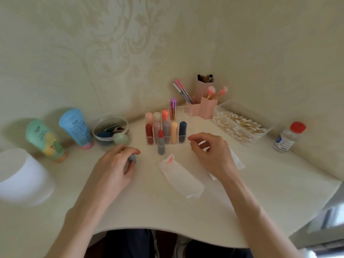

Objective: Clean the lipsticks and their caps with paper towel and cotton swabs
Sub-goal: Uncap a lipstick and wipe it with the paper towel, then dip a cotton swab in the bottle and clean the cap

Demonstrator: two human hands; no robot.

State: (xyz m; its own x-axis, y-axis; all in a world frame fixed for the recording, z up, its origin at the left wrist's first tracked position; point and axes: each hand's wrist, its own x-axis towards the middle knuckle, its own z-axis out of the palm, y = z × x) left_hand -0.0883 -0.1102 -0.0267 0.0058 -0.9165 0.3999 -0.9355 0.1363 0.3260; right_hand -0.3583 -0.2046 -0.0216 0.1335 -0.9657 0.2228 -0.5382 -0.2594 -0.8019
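Note:
An uncapped lipstick (160, 143) with a grey-blue barrel and a red tip stands upright on the table, in front of a clear organizer (188, 127) holding several capped lipsticks. My left hand (113, 164) grips its grey-blue cap (131, 161) low on the table, to the left of the lipstick. My right hand (210, 153) hovers to the right of the lipstick with curled fingers and nothing visible between them. A folded paper towel (180, 175) with red smears lies between my hands. A clear tray of cotton swabs (240, 125) sits at the back right.
Two tubes (76, 127) and a round clear tub of sponges (110, 133) stand at the left. A white container (22, 175) sits at the far left. Pink brush holders (206, 105) stand in the corner. A small red-capped bottle (289, 136) stands at the right.

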